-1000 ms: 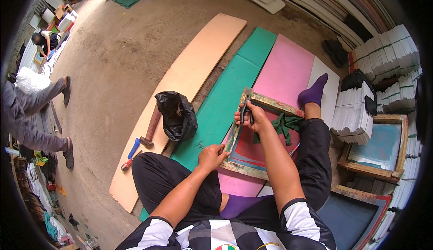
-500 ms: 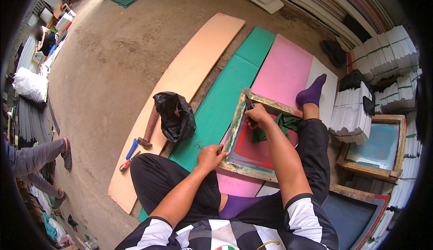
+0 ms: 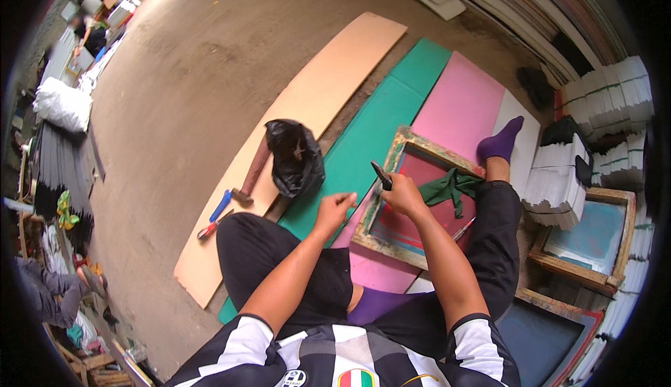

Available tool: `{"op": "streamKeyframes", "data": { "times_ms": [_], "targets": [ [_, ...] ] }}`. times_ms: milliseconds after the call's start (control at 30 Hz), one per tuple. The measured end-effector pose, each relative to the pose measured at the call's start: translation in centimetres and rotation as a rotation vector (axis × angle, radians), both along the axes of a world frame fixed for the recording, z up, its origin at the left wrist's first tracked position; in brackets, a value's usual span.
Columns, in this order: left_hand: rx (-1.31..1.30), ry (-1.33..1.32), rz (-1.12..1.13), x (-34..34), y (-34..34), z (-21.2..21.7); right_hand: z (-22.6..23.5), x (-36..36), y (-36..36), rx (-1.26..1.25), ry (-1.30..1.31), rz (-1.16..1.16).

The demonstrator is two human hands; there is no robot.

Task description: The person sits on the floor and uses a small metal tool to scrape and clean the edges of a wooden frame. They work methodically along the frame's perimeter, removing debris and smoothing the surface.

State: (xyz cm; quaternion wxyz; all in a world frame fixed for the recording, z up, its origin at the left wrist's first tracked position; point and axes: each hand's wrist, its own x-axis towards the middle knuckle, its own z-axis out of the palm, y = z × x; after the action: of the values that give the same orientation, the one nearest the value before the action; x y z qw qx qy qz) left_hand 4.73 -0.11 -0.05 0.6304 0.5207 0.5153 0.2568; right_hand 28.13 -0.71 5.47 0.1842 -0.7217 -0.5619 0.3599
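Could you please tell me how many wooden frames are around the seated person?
3: a red-meshed frame on the pink sheet, a blue-meshed frame beside the white stack, and a dark-meshed frame at lower right, partly out of view. More may be hidden.

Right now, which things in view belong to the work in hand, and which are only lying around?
Seemingly in the work:
black tool, in the right hand
wooden frame, beneath that hand
green cloth, on the frame

Apparently lying around:
hammer
black bag
white sheet stacks
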Motion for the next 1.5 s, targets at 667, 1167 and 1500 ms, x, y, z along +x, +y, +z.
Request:
{"op": "streamKeyframes", "data": {
  "times_ms": [667, 1167, 1500],
  "targets": [
    [0.136, 0.723, 0.144, -2.8, 1.1, 4.0, -0.2, -3.5, -1.9, -0.335, 0.415, 0.044],
    [0.376, 0.799, -0.14, -0.2, -0.5, 3.1, -1.4, 5.5, 6.5, -0.189, -0.213, -0.255],
    [0.357, 0.771, -0.171, 0.0, -0.4, 3.1, -0.9, 5.4, 7.7, -0.232, -0.157, -0.287]
  ]
}}
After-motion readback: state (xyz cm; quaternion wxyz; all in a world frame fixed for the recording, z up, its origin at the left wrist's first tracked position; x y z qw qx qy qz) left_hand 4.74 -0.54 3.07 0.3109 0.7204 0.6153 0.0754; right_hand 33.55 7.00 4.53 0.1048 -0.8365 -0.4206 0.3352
